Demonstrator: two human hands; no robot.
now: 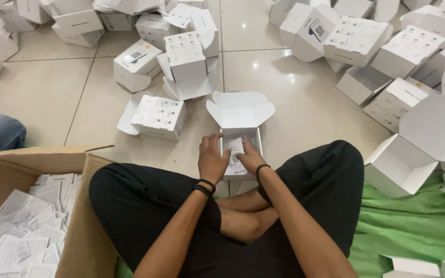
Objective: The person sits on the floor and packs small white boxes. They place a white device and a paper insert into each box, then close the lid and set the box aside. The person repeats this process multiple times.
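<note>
Pale floor tiles carry a wide scatter of white boxes, some shut, some gaping. A brown carton at the person's left knee holds loose paper leaflets, and a green cloth lies at the right. Between the crossed legs stands an open white box, lid flaps up. Both hands press a small white leaflet into it: the left hand grips one edge, the right hand pinches the other. The leaflet looks light and floppy, best held by its edges; the box seems thin card, easily dented.
</note>
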